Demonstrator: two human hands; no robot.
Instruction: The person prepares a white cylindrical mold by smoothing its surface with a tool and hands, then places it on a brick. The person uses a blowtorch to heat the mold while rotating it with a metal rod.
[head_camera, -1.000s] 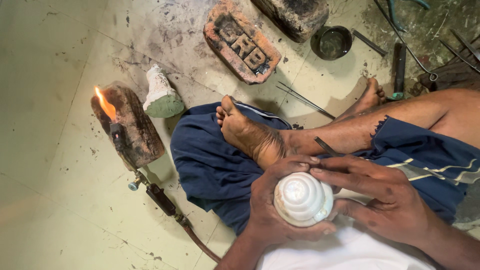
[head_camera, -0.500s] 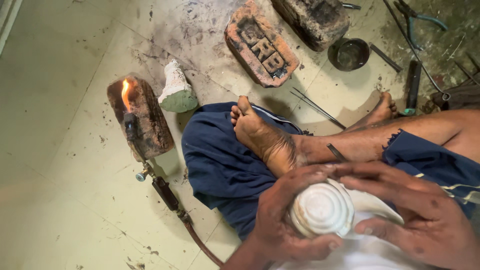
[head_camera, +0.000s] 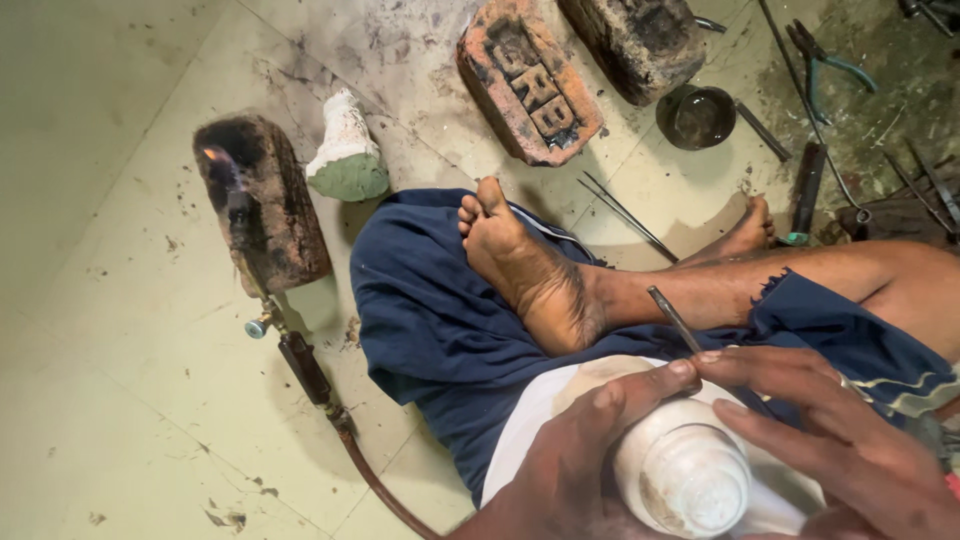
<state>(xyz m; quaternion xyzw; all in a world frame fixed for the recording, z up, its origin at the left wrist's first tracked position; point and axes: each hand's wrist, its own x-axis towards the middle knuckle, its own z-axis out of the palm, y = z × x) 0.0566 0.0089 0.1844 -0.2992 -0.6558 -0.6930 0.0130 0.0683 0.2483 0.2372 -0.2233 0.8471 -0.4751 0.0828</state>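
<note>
Two bare hands meet at the bottom of the head view, both closed around a white, spiral-ribbed conch shell (head_camera: 690, 470) that rests in the person's lap on a pale cloth (head_camera: 530, 430). The left hand (head_camera: 590, 465) wraps the shell from its left side, thumb stretched across the top. The right hand (head_camera: 840, 440) cups the shell from the right, fingers spread over it, and its fingertips also pinch a thin dark metal rod (head_camera: 675, 320) that slants up and away just above the shell.

Beyond the shell lies a bare foot (head_camera: 520, 260), sole turned up, resting on dark blue fabric (head_camera: 430, 310); the shin runs off to the right of the shell. Left of the shell, well apart, a soot-blackened reddish brick (head_camera: 265, 205) stands on the pale tiled floor (head_camera: 90, 300), with a small orange flame (head_camera: 212, 155) at its top end. A brass-valved torch with a dark handle (head_camera: 295, 355) runs from that brick down towards the shell's left, trailing a brown hose (head_camera: 375, 480). A white plaster lump with a green base (head_camera: 347, 150) sits just beside the brick. Farther beyond the shell lie an orange lettered brick (head_camera: 530, 80), a darker brick (head_camera: 640, 40), a small round black metal bowl (head_camera: 697, 117) and green-handled pliers (head_camera: 825, 60).
</note>
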